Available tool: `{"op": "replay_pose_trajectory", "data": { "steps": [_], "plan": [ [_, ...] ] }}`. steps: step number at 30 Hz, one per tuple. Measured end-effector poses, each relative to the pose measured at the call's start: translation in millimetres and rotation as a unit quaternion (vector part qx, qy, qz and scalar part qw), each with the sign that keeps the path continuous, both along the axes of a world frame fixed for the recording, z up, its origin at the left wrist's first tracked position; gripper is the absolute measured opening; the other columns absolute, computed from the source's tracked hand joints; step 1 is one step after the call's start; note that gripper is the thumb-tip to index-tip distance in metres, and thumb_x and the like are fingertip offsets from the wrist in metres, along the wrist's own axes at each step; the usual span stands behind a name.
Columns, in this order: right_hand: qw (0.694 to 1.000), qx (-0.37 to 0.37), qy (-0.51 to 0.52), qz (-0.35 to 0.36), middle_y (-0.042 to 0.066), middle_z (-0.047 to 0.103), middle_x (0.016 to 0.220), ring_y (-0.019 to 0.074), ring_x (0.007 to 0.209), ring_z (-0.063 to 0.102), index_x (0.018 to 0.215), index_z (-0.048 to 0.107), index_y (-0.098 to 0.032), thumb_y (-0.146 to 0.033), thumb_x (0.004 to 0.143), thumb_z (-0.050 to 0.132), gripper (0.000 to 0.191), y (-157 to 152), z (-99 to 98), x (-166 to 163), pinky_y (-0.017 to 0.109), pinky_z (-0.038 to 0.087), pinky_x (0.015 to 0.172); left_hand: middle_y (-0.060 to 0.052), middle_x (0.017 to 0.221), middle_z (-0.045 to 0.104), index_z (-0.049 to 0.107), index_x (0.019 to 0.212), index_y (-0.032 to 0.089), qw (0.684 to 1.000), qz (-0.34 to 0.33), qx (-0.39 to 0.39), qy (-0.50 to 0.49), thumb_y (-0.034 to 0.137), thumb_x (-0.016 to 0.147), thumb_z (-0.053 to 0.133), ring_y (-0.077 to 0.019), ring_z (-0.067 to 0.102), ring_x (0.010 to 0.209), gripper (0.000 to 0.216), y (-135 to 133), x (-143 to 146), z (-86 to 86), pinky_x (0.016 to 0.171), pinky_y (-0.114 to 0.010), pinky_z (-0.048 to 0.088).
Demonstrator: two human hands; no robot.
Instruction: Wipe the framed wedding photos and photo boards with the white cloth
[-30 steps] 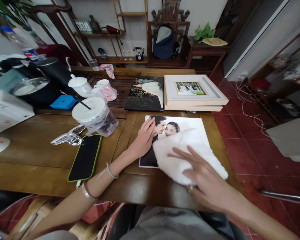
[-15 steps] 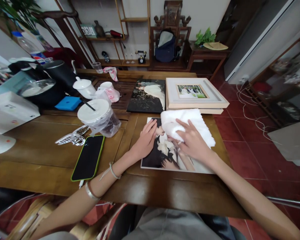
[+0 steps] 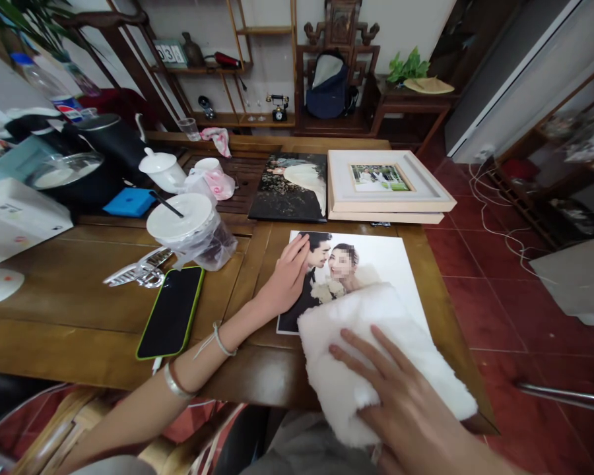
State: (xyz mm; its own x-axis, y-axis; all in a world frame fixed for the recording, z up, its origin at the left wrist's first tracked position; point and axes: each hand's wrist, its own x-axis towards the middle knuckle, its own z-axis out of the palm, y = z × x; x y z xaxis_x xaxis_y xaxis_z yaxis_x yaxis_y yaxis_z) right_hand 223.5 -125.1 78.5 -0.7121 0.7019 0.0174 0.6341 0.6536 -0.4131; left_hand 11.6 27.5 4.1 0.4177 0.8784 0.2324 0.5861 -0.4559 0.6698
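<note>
Presently: right hand [image 3: 400, 402], fingers spread flat, pressing down on a white fluffy cloth [image 3: 356, 330] that lies under it over the near edge of a wedding photo print [image 3: 376, 254] and the wooden table [image 3: 79, 290]. Left hand [image 3: 284, 280], open, fingers together, flat on the print's left edge, just beside the cloth. Left of it: black phone [image 3: 171, 310], lidded cup [image 3: 188, 227].

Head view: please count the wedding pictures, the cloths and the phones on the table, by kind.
Unframed prints: 2, the white print under the left hand and the dark print
Framed photo: 1
White cloth: 1, under the right hand
Phone: 1
Total: 5
</note>
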Motion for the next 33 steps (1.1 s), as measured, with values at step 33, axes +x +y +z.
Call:
{"op": "replay_pose_trajectory", "data": {
  "steps": [33],
  "plan": [
    [0.999,-0.006,-0.022,0.041,0.013,0.045,0.145,0.0363,0.140,0.028,0.077,0.070,-0.023,-0.022,0.071,0.063,0.010,5.4,9.8,-0.4,0.064,0.022,0.112,-0.014,0.153,0.032,0.033,0.144,0.018,1.000,-0.015,0.021,-0.001,0.031,0.101,0.026,-0.0246,0.022,0.145,0.046,3.2,-1.9,-2.7,0.118,-0.051,0.021]
  ]
}}
